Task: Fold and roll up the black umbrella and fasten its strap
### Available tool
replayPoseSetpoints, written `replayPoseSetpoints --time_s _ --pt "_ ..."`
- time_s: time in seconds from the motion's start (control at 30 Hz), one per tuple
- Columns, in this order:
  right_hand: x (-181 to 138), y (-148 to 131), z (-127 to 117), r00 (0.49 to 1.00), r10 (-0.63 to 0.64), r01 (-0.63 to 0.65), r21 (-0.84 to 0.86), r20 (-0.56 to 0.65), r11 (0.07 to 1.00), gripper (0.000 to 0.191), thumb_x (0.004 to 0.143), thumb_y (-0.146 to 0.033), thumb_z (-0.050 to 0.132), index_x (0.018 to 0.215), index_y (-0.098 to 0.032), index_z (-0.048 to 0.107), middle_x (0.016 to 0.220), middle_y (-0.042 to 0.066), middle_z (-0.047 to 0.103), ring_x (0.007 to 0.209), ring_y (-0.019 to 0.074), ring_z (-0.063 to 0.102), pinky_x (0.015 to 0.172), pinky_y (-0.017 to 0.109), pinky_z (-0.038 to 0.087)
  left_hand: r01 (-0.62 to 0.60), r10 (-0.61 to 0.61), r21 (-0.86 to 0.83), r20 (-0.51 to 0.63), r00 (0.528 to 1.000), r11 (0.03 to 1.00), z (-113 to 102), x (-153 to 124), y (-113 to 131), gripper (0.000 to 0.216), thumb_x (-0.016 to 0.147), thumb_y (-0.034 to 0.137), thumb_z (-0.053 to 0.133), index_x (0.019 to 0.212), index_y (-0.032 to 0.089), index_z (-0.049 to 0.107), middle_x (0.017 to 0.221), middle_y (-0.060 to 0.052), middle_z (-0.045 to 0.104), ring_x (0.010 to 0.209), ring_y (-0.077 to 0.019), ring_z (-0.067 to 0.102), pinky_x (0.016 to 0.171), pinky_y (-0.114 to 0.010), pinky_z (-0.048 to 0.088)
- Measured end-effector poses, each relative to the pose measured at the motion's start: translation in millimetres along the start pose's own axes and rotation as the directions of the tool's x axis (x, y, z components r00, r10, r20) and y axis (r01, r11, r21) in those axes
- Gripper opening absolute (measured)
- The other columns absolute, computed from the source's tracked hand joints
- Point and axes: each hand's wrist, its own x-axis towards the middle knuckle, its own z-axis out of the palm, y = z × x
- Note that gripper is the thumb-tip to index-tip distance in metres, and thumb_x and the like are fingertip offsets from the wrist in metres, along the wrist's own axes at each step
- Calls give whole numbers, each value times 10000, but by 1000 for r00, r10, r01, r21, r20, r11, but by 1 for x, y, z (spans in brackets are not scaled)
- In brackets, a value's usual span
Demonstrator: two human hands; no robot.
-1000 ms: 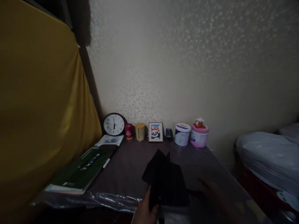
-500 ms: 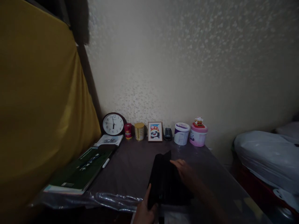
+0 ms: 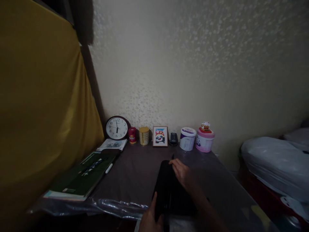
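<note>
A black, flat, bag-like item [image 3: 163, 183] rests at the table's front edge; the dim light hides its exact kind. My left hand [image 3: 151, 214] grips its near left edge, thumb lying along the side and the other fingers mostly hidden. At the far end, the fingers of my right hand [image 3: 180, 172] are closed on the upper edge of the same item. A small dark tip stands up just beyond those fingers. My right forearm crosses over the item's right part.
A green book [image 3: 84, 177], a white marker [image 3: 109, 168] and a booklet [image 3: 113, 144] lie left. Along the wall stand a clock [image 3: 117, 128], red can [image 3: 132, 135], gold-lidded jar [image 3: 144, 136], panda picture [image 3: 160, 136], black device [image 3: 173, 138], white tub [image 3: 187, 139] and pink tub [image 3: 204, 141].
My right hand has shifted slightly left and away from me along the item's far edge. The raised pointed flap there has come down, leaving a small tip. My left hand stays nearly put.
</note>
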Motion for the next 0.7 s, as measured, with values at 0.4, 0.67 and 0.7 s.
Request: replayPoseSetpoints --time_s 0.4,0.67,0.7 --pt "2 -19 95 999 37 -36 -99 9 994 250 890 -174 339 890 -255 575 860 16 610 834 166 568 776 276 431 -16 0 348 44 999 937 18 2 -8 776 707 206 465 1398 167 113 1246 -139 539 912 -230 624 722 -268 422" --pt "1 -17 103 998 31 -23 -170 45 985 226 880 -159 375 903 -253 579 864 15 620 833 163 578 774 260 436 86 -118 390 59 991 917 9 -2 7 831 723 216 469 1396 169 -18 930 -107 685 795 -241 643 650 -290 412" --pt "2 -18 103 998 32 -22 -182 54 983 221 879 -163 380 899 -253 581 862 16 623 829 165 579 760 259 441 61 -89 366 60 994 929 9 -2 7 817 713 223 483 1397 203 37 932 -89 683 778 -220 641 657 -275 414"
